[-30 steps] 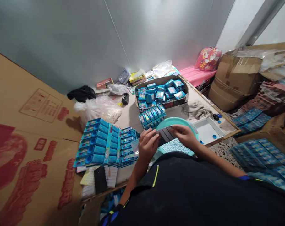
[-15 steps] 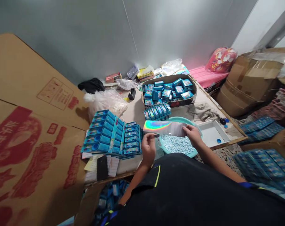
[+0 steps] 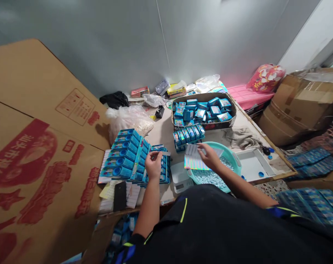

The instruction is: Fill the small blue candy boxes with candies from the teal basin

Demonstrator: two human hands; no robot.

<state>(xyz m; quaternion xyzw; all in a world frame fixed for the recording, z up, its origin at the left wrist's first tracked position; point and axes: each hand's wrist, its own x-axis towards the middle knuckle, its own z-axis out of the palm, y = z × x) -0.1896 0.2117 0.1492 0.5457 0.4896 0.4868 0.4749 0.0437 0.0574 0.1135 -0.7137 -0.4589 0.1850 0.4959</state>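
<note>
My left hand (image 3: 153, 165) is closed in a pinch on a thin silvery sticker strip (image 3: 166, 154), in front of the right end of the blue packs. My right hand (image 3: 210, 158) is over a shiny sticker sheet (image 3: 192, 161), fingers apart and touching or close to it. White lines cross the sheet, which shows rainbow colours along its near edge and lies over the left side of a turquoise basin (image 3: 239, 167). Small pale-blue pellets (image 3: 207, 179) fill the basin. To the left, blue plastic packs (image 3: 122, 154) stand in joined rows.
Behind the basin sits a small joined row of blue packs (image 3: 188, 134). A carton (image 3: 205, 126) beyond it holds many loose ones. A white tray (image 3: 254, 165), a grey cloth (image 3: 243, 137), a phone (image 3: 120, 196) and a grey scale (image 3: 180, 176) surround the work area. A large cardboard box (image 3: 58, 176) rises at left.
The hands have moved apart. My left hand has gone left with a strip, leaving the sheet. The sheet has tilted down over the basin. The camera view has shifted slightly.
</note>
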